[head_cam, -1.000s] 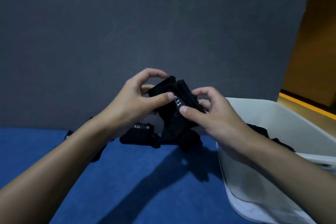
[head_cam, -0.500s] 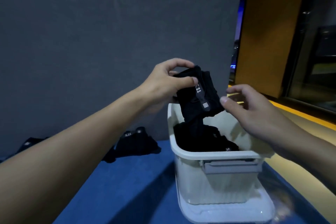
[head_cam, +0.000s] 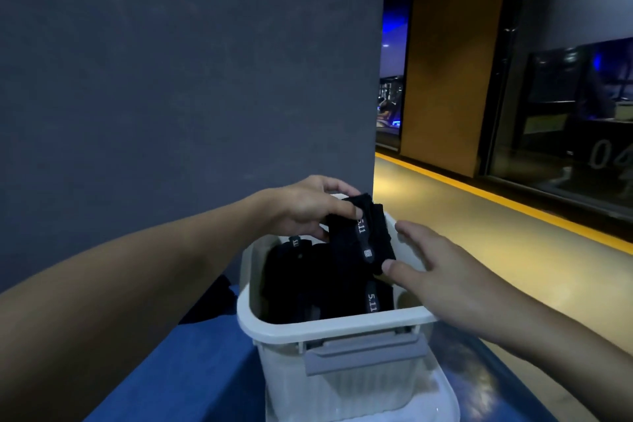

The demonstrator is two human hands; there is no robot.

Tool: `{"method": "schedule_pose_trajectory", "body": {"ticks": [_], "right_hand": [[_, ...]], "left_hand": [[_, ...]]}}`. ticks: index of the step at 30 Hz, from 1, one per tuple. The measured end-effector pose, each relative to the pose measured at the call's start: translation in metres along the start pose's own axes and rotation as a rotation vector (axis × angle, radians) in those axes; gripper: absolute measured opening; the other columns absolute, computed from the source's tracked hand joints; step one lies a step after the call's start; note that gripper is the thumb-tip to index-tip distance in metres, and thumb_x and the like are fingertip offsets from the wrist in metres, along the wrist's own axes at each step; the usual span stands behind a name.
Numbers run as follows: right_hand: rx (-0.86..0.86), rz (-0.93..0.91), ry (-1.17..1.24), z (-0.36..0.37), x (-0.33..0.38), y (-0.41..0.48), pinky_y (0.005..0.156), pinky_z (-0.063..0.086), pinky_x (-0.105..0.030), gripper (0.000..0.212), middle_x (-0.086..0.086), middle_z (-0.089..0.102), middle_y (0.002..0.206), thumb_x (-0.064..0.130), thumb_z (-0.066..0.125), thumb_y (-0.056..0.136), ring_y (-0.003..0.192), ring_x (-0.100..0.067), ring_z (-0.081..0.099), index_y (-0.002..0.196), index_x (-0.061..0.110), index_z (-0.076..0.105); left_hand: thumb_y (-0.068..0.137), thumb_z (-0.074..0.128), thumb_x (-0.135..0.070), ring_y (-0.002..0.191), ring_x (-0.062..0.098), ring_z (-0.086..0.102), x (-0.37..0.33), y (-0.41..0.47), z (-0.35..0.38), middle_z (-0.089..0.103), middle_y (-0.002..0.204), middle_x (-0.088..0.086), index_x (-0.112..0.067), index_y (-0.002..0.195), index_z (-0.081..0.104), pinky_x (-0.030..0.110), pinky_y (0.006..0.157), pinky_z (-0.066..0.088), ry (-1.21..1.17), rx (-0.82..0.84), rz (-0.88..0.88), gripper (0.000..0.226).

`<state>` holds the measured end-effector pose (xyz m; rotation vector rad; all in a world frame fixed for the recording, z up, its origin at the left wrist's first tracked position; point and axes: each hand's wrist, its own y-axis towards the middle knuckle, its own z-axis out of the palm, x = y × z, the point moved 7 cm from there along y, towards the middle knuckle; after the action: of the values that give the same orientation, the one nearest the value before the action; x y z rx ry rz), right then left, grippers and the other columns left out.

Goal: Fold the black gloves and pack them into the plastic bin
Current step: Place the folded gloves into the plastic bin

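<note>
Here the folded black glove (head_cam: pixel 359 236) hangs just above the open mouth of the plastic bin (head_cam: pixel 329 324), toward its far side, with its 5.11 tag facing the camera. The left hand (head_cam: pixel 308 209) pinches the glove's upper edge between the thumb and curled fingers (head_cam: pixel 335 187) and carries its weight. The right hand (head_cam: pixel 442 271) is spread above the bin's right rim, its fingers straight and loosely apart. Its thumb tip touches the glove's lower corner without gripping.

Inside the bin, other black gloves (head_cam: pixel 308 284) stand packed on edge, and a gap seems to remain at the right. The fold looks finished, so this is the packing step. Next, the glove needs lowering into that gap with the fold kept closed, then releasing. Left of the bin, something dark, probably another glove (head_cam: pixel 219 298), lies on the blue counter (head_cam: pixel 191 370).
</note>
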<state>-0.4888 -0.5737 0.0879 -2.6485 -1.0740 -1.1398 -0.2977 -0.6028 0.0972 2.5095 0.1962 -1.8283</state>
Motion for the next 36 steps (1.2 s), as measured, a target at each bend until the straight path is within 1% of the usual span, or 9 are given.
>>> {"method": "schedule_pose_trajectory", "body": {"ticks": [4, 9, 14, 19, 25, 30, 32, 34, 36], "right_hand": [[0.015, -0.001, -0.028, 0.004, -0.003, 0.004, 0.104, 0.038, -0.031, 0.060, 0.017, 0.035, 0.145, 0.038, 0.054, 0.095, 0.125, -0.008, 0.043, 0.147, 0.028, 0.028], [0.026, 0.001, -0.045, 0.006, -0.006, 0.005, 0.108, 0.036, -0.032, 0.069, 0.019, 0.027, 0.150, 0.040, 0.054, 0.094, 0.129, -0.008, 0.040, 0.152, 0.028, 0.019], [0.026, -0.003, -0.036, 0.006, -0.005, 0.005, 0.092, 0.036, -0.020, 0.064, 0.024, 0.030, 0.133, 0.038, 0.054, 0.094, 0.112, -0.001, 0.042, 0.149, 0.029, 0.022], [0.021, -0.011, -0.016, 0.006, -0.005, 0.003, 0.082, 0.039, -0.018, 0.053, 0.023, 0.035, 0.128, 0.037, 0.055, 0.094, 0.101, 0.001, 0.048, 0.141, 0.033, 0.030], [0.026, -0.009, -0.011, 0.007, -0.007, 0.002, 0.073, 0.038, -0.008, 0.038, 0.025, 0.034, 0.112, 0.029, 0.051, 0.095, 0.093, 0.011, 0.046, 0.129, 0.031, 0.036], [0.051, -0.032, 0.019, 0.006, -0.008, 0.000, 0.082, 0.036, -0.011, 0.052, 0.042, 0.028, 0.114, 0.026, 0.048, 0.095, 0.102, 0.012, 0.043, 0.143, 0.030, 0.028], [0.070, -0.052, 0.047, 0.006, -0.009, 0.000, 0.094, 0.032, -0.009, 0.064, 0.046, 0.023, 0.124, 0.030, 0.052, 0.094, 0.113, 0.022, 0.035, 0.150, 0.032, 0.022], [0.094, -0.063, 0.086, 0.006, -0.012, 0.001, 0.112, 0.023, -0.016, 0.076, 0.040, 0.017, 0.141, 0.036, 0.057, 0.090, 0.133, 0.017, 0.021, 0.153, 0.034, 0.015], [0.116, -0.083, 0.157, 0.005, -0.013, -0.002, 0.115, 0.021, -0.017, 0.077, 0.043, 0.013, 0.144, 0.038, 0.061, 0.088, 0.135, 0.019, 0.017, 0.150, 0.041, 0.017]], "left_hand": [[0.087, 0.072, -0.006, 0.079, 0.016, 0.067, 0.011, 0.015, -0.003, 0.071, 0.097, 0.010, -0.012, 0.115, 0.063, 0.027, 0.065, 0.054, 0.143, -0.013, -0.035, 0.030], [0.083, 0.078, -0.012, 0.084, 0.021, 0.069, 0.015, 0.025, -0.008, 0.074, 0.103, 0.015, -0.007, 0.106, 0.068, 0.036, 0.081, 0.058, 0.367, -0.062, 0.029, 0.026], [0.085, 0.077, -0.020, 0.077, 0.015, 0.064, 0.015, 0.026, -0.011, 0.073, 0.098, 0.010, -0.008, 0.101, 0.071, 0.017, 0.056, 0.049, 0.544, -0.120, 0.118, 0.021], [0.083, 0.076, -0.038, 0.104, 0.018, 0.062, 0.015, 0.018, -0.011, 0.060, 0.118, 0.002, -0.022, 0.123, 0.060, 0.027, 0.089, 0.050, 0.750, -0.084, 0.160, 0.046], [0.078, 0.074, -0.055, 0.100, 0.010, 0.063, 0.013, 0.002, -0.004, 0.057, 0.119, -0.012, -0.031, 0.117, 0.064, 0.028, 0.086, 0.054, 0.922, 0.016, 0.194, 0.047], [0.080, 0.075, -0.051, 0.106, 0.011, 0.060, 0.022, 0.004, 0.002, 0.057, 0.122, -0.011, -0.031, 0.127, 0.058, 0.028, 0.092, 0.050, 0.985, 0.058, 0.170, 0.054], [0.080, 0.076, -0.049, 0.109, 0.012, 0.060, 0.024, 0.008, 0.003, 0.059, 0.123, -0.010, -0.029, 0.128, 0.056, 0.030, 0.096, 0.050, 0.974, 0.059, 0.173, 0.056], [0.080, 0.076, -0.050, 0.114, 0.013, 0.058, 0.026, 0.010, 0.003, 0.059, 0.126, -0.009, -0.027, 0.128, 0.057, 0.030, 0.099, 0.048, 0.990, 0.059, 0.170, 0.056], [0.081, 0.075, -0.051, 0.118, 0.012, 0.057, 0.028, 0.011, 0.001, 0.059, 0.128, -0.009, -0.026, 0.128, 0.059, 0.030, 0.101, 0.047, 0.996, 0.063, 0.165, 0.056]]}}
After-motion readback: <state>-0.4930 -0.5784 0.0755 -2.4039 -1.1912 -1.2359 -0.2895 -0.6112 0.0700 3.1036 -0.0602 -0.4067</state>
